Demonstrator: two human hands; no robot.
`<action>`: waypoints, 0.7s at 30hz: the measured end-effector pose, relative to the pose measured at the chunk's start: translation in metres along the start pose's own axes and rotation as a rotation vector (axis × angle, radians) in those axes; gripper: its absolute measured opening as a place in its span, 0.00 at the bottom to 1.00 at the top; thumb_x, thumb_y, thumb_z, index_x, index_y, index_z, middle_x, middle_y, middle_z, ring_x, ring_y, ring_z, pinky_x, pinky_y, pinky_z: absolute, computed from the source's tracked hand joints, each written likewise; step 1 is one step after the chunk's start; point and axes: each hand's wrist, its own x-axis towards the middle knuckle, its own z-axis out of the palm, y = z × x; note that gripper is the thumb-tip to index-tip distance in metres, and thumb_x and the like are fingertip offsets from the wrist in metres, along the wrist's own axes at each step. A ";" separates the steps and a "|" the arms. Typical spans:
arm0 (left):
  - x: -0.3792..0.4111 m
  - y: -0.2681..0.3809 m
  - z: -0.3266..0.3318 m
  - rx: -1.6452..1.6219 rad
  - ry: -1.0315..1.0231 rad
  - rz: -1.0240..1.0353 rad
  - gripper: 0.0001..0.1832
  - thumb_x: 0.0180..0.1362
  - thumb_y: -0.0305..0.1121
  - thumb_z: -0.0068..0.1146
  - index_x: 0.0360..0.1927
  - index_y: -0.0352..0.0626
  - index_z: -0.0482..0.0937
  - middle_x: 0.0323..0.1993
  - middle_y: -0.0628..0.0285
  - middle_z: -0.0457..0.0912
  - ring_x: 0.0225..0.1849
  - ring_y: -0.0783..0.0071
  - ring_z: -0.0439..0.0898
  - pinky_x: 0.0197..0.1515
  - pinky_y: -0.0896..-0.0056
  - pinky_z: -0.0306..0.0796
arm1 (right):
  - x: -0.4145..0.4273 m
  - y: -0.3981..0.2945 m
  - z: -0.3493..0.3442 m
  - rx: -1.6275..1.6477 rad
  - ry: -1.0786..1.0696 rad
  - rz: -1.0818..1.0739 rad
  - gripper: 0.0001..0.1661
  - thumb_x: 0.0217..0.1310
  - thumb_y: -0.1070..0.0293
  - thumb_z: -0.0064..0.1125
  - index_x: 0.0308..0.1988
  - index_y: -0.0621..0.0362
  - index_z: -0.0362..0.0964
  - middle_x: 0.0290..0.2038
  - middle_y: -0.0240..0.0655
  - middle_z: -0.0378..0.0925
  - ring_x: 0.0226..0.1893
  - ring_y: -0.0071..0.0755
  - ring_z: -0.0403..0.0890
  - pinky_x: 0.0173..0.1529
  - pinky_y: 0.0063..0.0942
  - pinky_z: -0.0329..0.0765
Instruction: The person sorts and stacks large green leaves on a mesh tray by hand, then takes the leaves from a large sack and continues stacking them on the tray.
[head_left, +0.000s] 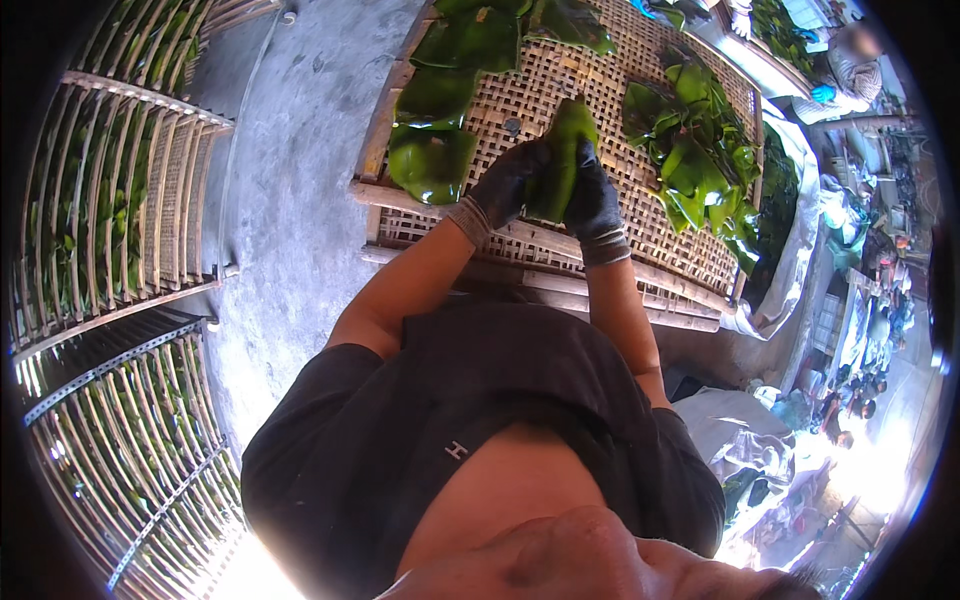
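My left hand (513, 180), in a dark work glove with a ribbed cuff, grips the left side of a long, glossy green leaf (556, 169). On the opposite side my right hand (594, 193), gloved the same way, holds its edge. The leaf is curled lengthwise between the two hands, above a woven bamboo tray (540, 90) with a wooden frame. Broad, wet-looking green leaves (433, 161) lie flat along the tray's left side. A heap of crumpled green leaves (694, 161) rests on its right side.
Slatted racks (112, 202) holding green leaves stand to the left, across a concrete floor (300, 150). Another person (844, 75) with blue gloves works at the upper right. White sheeting (791, 225) borders the tray's right side.
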 end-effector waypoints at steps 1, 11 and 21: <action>0.003 -0.005 -0.028 0.054 0.064 0.126 0.20 0.64 0.39 0.61 0.56 0.41 0.77 0.46 0.65 0.82 0.47 0.73 0.80 0.55 0.69 0.75 | 0.002 0.000 0.010 0.267 -0.013 0.149 0.31 0.71 0.46 0.52 0.61 0.57 0.68 0.52 0.36 0.79 0.50 0.32 0.80 0.56 0.32 0.78; -0.003 0.003 -0.100 1.290 0.646 0.346 0.27 0.55 0.32 0.59 0.60 0.45 0.75 0.47 0.52 0.83 0.47 0.49 0.81 0.52 0.53 0.75 | 0.035 0.122 -0.089 -0.717 0.194 -0.068 0.29 0.65 0.52 0.62 0.57 0.60 0.73 0.42 0.35 0.83 0.37 0.27 0.81 0.41 0.27 0.79; 0.005 -0.035 -0.129 2.278 0.421 0.186 0.25 0.59 0.30 0.51 0.62 0.49 0.75 0.65 0.50 0.71 0.67 0.50 0.68 0.63 0.48 0.66 | -0.005 -0.029 -0.177 -1.669 0.521 -0.333 0.38 0.57 0.43 0.66 0.55 0.63 0.73 0.49 0.51 0.80 0.49 0.49 0.81 0.54 0.41 0.77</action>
